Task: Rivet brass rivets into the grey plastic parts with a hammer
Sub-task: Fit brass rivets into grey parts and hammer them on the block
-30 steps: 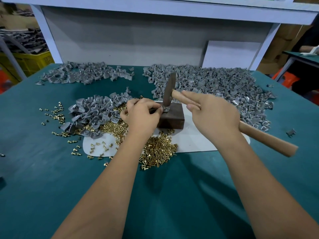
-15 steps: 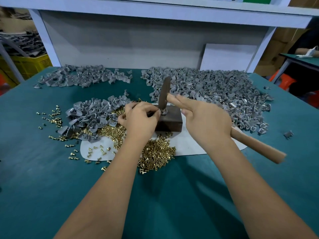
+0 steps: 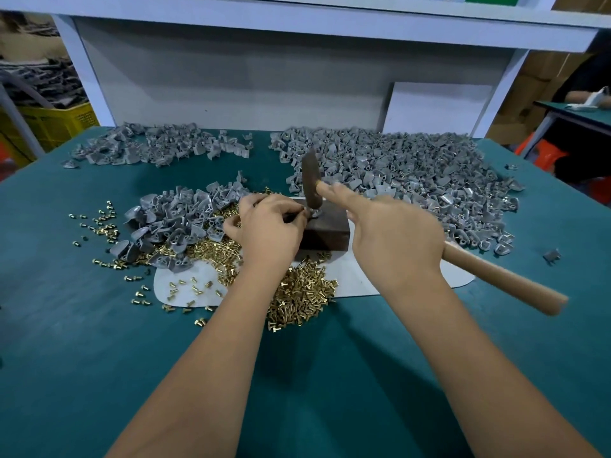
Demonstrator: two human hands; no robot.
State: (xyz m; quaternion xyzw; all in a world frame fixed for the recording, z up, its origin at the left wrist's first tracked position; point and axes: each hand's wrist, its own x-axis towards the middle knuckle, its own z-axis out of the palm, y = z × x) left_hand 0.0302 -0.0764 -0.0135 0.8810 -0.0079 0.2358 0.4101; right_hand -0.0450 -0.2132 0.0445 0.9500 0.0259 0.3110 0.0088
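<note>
My left hand (image 3: 269,226) pinches a small grey plastic part (image 3: 314,213) on top of a dark metal block (image 3: 327,231). My right hand (image 3: 393,233) grips the wooden handle of a hammer (image 3: 502,280), forefinger stretched along it. The dark hammer head (image 3: 312,183) stands on the part on the block. Loose brass rivets (image 3: 297,299) lie heaped in front of the block, partly under my left wrist. A pile of grey parts (image 3: 178,223) sits left of my left hand.
A large heap of grey parts (image 3: 413,173) fills the back right of the green table (image 3: 82,342), a smaller one (image 3: 158,147) the back left. A white sheet (image 3: 360,279) lies under the block. Scattered rivets (image 3: 99,223) lie at left. One stray grey part (image 3: 551,256) lies at right.
The hammer head stays at the part on the block, with only small shifts between frames. The camera view has drifted slightly. My left hand keeps its hold.
</note>
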